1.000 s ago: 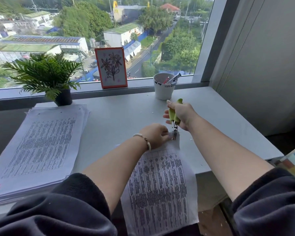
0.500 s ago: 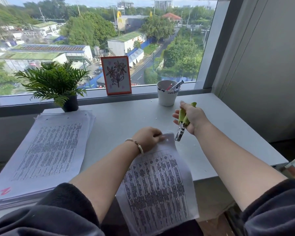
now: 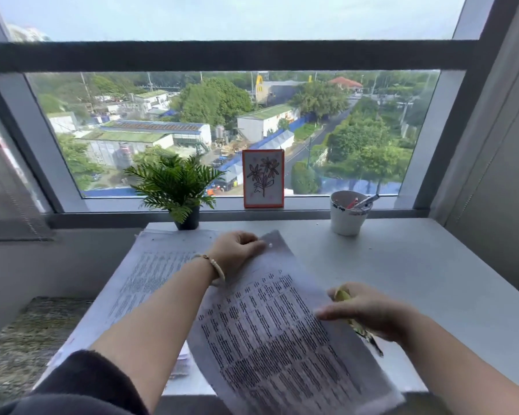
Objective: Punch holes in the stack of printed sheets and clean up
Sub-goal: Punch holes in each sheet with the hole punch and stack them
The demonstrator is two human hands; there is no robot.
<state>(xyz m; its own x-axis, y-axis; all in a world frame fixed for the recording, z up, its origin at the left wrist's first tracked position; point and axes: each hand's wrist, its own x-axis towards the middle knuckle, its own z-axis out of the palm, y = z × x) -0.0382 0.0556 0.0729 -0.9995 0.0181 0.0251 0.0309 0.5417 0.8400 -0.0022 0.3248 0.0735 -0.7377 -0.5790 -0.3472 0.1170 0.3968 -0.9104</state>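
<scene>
Paper sheet pinched by left hand, right hand gripping punch

No legible text. Printed sheet pinched by the left hand carries dense rows of print — blurred, unreadable; stack under the left forearm likewise. Nothing readable elsewhere.

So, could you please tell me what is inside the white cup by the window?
The white cup holds a few pens whose tips poke above the rim, one red. Its wall hides their lower ends and anything at the bottom.
</scene>
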